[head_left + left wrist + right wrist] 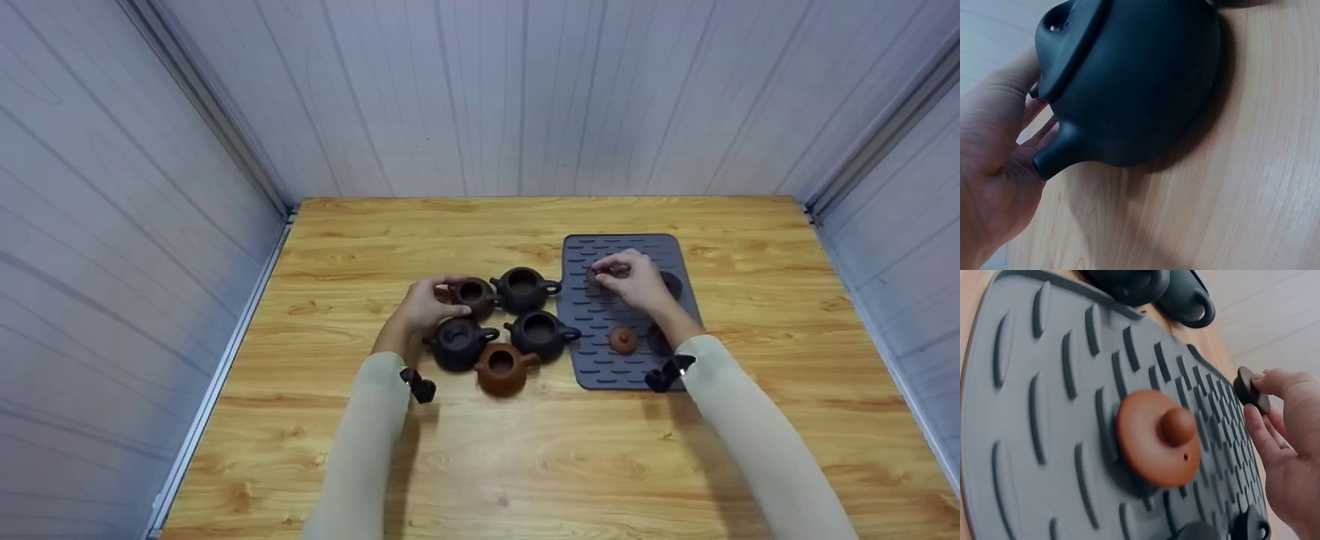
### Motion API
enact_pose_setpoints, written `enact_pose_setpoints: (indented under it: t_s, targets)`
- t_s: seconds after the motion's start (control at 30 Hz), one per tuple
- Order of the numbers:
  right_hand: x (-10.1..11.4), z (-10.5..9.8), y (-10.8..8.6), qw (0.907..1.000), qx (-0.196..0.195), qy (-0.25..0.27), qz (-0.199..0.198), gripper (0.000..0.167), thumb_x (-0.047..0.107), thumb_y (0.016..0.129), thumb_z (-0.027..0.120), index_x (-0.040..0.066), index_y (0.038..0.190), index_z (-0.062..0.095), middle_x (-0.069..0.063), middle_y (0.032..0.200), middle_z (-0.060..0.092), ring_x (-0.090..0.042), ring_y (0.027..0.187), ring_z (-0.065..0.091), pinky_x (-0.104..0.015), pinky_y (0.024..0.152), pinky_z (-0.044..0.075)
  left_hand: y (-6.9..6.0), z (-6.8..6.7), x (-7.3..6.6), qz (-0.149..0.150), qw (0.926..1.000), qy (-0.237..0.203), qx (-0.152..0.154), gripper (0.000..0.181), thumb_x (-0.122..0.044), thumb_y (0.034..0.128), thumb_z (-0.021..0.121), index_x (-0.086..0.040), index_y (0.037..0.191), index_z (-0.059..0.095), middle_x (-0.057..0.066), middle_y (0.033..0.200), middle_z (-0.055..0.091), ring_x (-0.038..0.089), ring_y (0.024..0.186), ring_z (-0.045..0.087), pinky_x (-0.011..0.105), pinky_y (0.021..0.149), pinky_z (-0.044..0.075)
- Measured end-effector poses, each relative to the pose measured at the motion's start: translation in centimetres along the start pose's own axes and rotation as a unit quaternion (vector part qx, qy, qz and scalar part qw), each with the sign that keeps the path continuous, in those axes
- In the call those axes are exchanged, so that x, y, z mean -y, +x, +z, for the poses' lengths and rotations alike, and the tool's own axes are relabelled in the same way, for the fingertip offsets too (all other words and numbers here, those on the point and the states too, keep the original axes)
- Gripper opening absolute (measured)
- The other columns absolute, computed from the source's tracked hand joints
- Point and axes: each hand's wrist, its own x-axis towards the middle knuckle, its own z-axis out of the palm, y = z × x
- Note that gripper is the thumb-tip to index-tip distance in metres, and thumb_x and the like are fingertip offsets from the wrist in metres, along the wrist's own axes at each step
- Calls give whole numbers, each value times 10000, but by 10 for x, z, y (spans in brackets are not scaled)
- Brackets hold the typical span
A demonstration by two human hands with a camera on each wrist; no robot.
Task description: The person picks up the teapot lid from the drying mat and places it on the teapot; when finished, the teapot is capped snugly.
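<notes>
My left hand (pixel 424 306) holds a small brown teapot (pixel 484 306) without a lid, thumb on one side and fingers on the other. Just in front of that wrist stands a black teapot (pixel 454 354) with its lid on; it fills much of the left wrist view and hides the brown one there. Over the grey mat (pixel 595 373), my right hand (pixel 643 286) pinches a dark brown teapot lid (pixel 1251 391) between thumb and fingers, tilted on edge. An orange-brown lid (pixel 1145 439) lies knob up on the mat, nearer to me.
Two open black teapots (pixel 523 301) (pixel 541 349) stand between the hands, close to the mat's left edge. An open orange-brown teapot (pixel 502 386) is at the front of the group. Dark lids (pixel 673 284) lie on the mat's right side, partly behind the right arm. Pale walls enclose the wooden table (pixel 480 457).
</notes>
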Motion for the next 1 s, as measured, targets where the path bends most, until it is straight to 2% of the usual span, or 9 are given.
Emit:
enact_pose_setpoints:
  t_s: [0.13,0.3,0.47,0.63,0.83,1.0]
  targets:
    - [9,4,2,10000,79,17,-21,246,146,1081,773,50,1302,823,-199,1377,664,-351,1227,704,-249,926,524,1,1,0,-80,9999,-140,1,602,-49,988,862,-143,1556,684,217,1501,712,377,1391,701,379,1061,598]
    - [19,8,4,9998,163,60,-110,238,141,1080,774,56,1297,825,-196,1367,658,-371,1240,712,-280,939,546,1,3,-1,-42,9998,-190,-8,604,-36,982,863,-140,1551,688,206,1518,699,379,1396,696,377,1071,596]
    - [28,16,7,9993,244,159,-242,225,120,1074,776,51,1281,830,-204,1335,662,-379,1216,714,-277,932,535,1,3,-3,-71,9996,-272,-22,590,-25,978,863,-150,1533,703,188,1519,678,357,1370,704,363,1049,593]
    - [38,26,11,9988,299,280,-271,223,107,1063,787,47,1272,834,-195,1322,661,-362,1210,714,-211,898,540,1,2,-3,-118,9990,-439,-41,595,0,968,862,-133,1527,705,201,1509,683,346,1345,709,322,1017,587]
    - [52,36,12,9978,344,446,-352,225,94,1044,803,28,1257,836,-210,1307,662,-404,1233,723,-263,937,545,1,2,-3,32,9999,-128,-4,605,-52,982,868,-139,1552,683,195,1557,659,384,1398,692,404,1086,596]
    - [59,45,13,9967,343,485,-559,218,83,1027,817,17,1233,841,-231,1273,681,-389,1161,719,-287,937,543,1,2,-4,89,9999,-15,53,606,-68,986,870,-146,1556,681,179,1575,651,386,1397,690,451,1121,588]
